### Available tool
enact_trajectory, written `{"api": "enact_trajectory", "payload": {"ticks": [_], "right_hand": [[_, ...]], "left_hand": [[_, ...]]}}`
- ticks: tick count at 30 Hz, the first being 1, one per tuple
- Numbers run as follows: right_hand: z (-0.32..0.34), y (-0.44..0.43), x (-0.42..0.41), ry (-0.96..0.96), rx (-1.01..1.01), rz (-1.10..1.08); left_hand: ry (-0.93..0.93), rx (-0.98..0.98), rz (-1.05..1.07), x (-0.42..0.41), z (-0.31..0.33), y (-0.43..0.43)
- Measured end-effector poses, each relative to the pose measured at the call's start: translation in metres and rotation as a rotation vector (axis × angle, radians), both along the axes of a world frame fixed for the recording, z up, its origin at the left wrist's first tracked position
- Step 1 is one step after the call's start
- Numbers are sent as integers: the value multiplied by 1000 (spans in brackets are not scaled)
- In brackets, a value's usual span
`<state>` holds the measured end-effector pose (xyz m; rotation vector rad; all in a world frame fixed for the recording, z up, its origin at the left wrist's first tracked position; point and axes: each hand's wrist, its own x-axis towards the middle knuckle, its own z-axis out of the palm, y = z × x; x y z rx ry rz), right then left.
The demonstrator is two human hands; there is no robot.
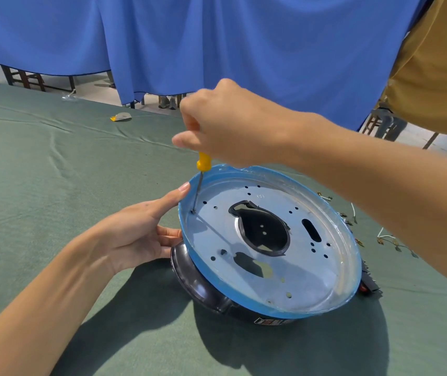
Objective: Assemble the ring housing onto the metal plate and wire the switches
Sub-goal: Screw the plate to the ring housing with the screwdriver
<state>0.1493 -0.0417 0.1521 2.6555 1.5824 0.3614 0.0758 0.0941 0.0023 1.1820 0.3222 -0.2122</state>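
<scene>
1. The step in hand looks like driving a screw through the metal plate into the black ring housing beneath it. The plate lies on top of the housing, on the green-clothed table.
2. The screwdriver has its tip in a hole near the plate's left rim. Whether a screw head sits there is too small to tell.
3. To do it well, I would bring the shaft square to the plate, since it leans slightly. I would also press down while turning, so the tip cannot slip out and score the plate or tear the blue film on the rim.
4. The right hand reaches in from above, fingers curled round the yellow handle.
5. The left hand rests straight-fingered at the left edge. Its forefinger touches the rim, and the thumb and other fingers lie against the housing's side, steadying it and gripping nothing.
6. Loose wires with terminals lie just right of the plate, and the wiring seems not yet begun.
</scene>
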Motion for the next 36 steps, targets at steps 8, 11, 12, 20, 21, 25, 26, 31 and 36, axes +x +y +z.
{"api": "enact_trajectory", "payload": {"ticks": [8,11,12,20,21,25,26,31,36], "right_hand": [[3,-4,-2,50,25,6],[6,-6,-3,156,-73,-64],[11,-8,-3,216,-98,-60],[6,-1,-7,115,-95,-60],[9,-2,-7,141,-110,-56],[3,-2,-2,14,-22,-48],[4,-3,-2,61,-49,-69],[8,-6,0,118,1,-12],[6,-7,-1,182,-79,-45]], "left_hand": [[6,-6,-1,0,0,0],[10,0,-2,0,-1,0],[9,-4,1,0,-1,0],[7,1,-3,0,-1,1],[5,3,-6,0,-1,1],[9,5,-13,1,0,0],[8,5,-9,1,-1,1],[3,9,-18,2,-2,2],[-4,9,-22,1,-3,3]]}}
